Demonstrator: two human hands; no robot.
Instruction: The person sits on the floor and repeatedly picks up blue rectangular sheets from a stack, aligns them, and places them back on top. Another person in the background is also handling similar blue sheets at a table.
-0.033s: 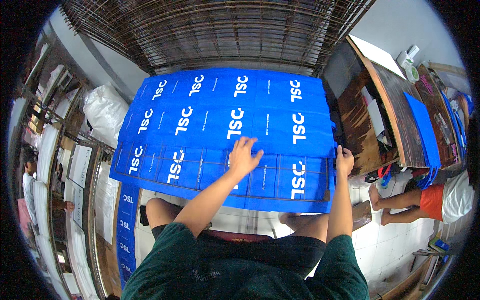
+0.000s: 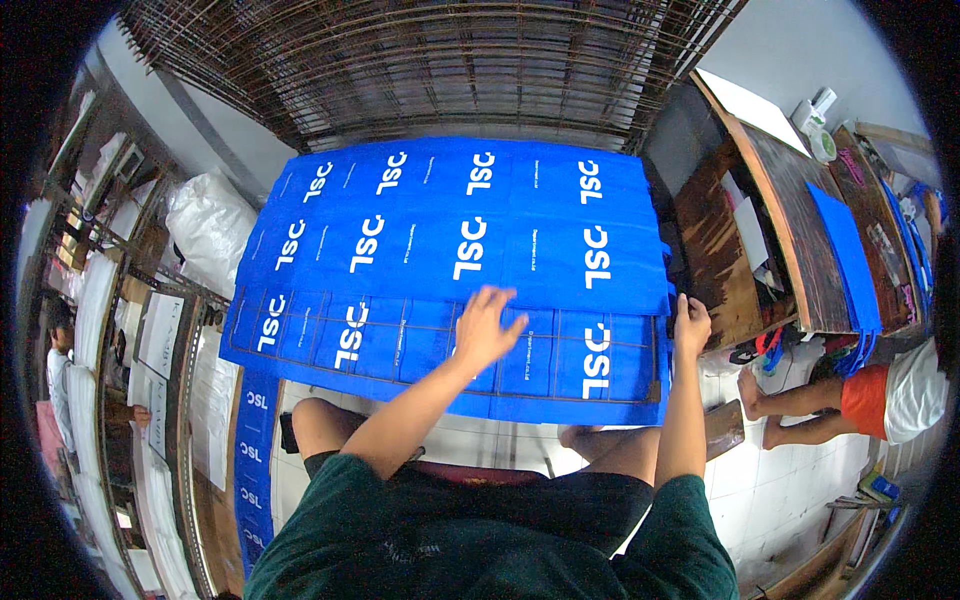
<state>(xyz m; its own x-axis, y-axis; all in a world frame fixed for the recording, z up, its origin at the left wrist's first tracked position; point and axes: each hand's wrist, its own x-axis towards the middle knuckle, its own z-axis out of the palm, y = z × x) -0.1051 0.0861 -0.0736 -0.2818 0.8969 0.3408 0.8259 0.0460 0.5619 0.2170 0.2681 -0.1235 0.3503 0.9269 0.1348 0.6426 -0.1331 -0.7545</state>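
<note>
A large blue fabric sheet (image 2: 540, 205) with rows of white printed marks covers the work surface ahead of me. Over its near strip lies a thin dark wire frame (image 2: 655, 389) with cross wires, the blue showing through. My left hand (image 2: 486, 328) is above the middle of this strip, by the frame's far side, fingers spread and holding nothing; whether it touches the fabric I cannot tell. At the right edge of the fabric, close to the frame's far right corner, my right hand (image 2: 692, 324) has its fingers pinched together. What is between them is hidden.
Stacked rusty wire racks (image 2: 450, 70) stand behind the fabric. Left are a white plastic bundle (image 2: 210, 215), a shelf and a hanging blue printed strip (image 2: 254, 450). A wooden cabinet (image 2: 775, 200) stands right. Another person's legs (image 2: 800, 395) are on the tiled floor beyond it.
My left hand has shifted slightly nearer to me, with its fingers still spread. My right hand has barely moved, and the fabric and wire frame lie as before.
</note>
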